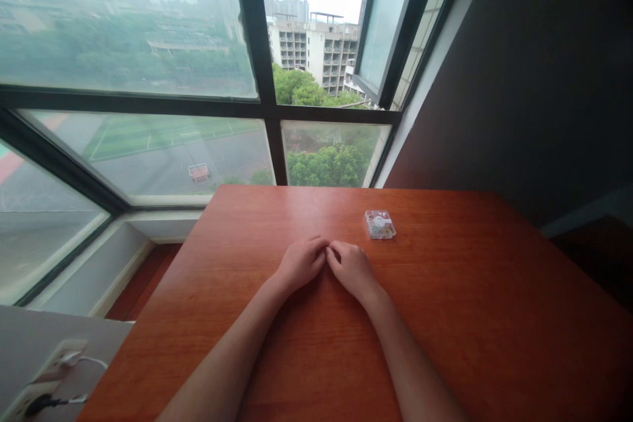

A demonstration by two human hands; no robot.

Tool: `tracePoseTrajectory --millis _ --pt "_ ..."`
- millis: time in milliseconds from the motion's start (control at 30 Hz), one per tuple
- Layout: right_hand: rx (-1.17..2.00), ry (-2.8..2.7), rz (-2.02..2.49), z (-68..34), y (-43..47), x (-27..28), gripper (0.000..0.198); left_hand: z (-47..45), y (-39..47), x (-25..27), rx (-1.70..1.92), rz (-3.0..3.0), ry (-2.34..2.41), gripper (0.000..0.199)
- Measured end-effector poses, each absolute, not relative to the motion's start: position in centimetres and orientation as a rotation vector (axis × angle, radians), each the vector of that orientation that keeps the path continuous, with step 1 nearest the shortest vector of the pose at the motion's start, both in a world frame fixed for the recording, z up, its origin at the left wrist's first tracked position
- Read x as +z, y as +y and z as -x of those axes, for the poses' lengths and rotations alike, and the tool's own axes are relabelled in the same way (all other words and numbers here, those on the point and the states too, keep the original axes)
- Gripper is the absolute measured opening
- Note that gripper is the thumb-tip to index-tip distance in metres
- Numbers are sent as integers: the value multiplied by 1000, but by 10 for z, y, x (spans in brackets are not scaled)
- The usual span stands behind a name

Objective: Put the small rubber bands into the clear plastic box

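My left hand (302, 260) rests on the reddish-brown wooden table with its fingers curled together. Opposite it, my right hand (352, 266) also lies on the tabletop, fingers curled inward. The fingertips of both hands meet or nearly meet at the middle. No object shows in either hand, though the undersides of the fingers are hidden. A small clear plastic box (380, 225) sits just beyond and to the right of my right hand, apart from it. Small pieces, some whitish and some reddish, show through its lid, too small to name.
The wooden table (469, 277) reaches to the windows (326, 145) in front, where one pane stands ajar. A dark wall (519, 92) rises on the right. At lower left, a wall socket (59, 362) holds plugs with cables, beyond the table's left edge.
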State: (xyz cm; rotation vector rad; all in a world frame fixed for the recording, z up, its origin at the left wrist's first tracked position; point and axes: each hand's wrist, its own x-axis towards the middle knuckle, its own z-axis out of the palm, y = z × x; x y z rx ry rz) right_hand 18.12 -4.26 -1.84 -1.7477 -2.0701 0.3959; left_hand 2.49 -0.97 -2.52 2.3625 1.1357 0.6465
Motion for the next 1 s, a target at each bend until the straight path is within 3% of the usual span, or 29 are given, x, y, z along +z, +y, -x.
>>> tracePoseTrajectory --millis 1000 --pt "406 -2070 1755 -181 -44 -16 26 -25 -11 -22 654 -2348 1148 20"
